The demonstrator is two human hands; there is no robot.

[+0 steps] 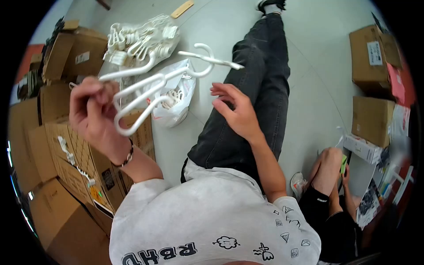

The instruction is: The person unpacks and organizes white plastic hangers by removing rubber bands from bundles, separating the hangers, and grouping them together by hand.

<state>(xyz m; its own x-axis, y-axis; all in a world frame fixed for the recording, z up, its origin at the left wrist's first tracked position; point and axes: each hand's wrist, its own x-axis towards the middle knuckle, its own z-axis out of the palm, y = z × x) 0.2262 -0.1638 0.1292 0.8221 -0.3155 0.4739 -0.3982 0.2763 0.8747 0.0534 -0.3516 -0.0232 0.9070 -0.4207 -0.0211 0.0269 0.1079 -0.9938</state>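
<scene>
My left hand (pixel 95 112) is closed round one end of a white plastic hanger (pixel 141 95), raised above the floor. Its looped bars and hook stretch to the right, and a thin white piece (pixel 212 60) crosses the hook. Over my dark trousers, my right hand (pixel 236 108) has its fingers spread and holds nothing; it is apart from the hanger. Behind the hanger sits a plastic bag (pixel 176 112) with white cords or small parts inside. A wrapped bundle of white hangers (pixel 145 39) lies on the floor beyond it.
Cardboard boxes (pixel 75 55) stand at the left, with a large carton (pixel 101 163) beside my left arm. More boxes (pixel 371 55) are at the right. A co-worker's bent leg (pixel 324 170) and hand (pixel 346 176) show at the lower right. A wooden piece (pixel 182 9) lies on the floor.
</scene>
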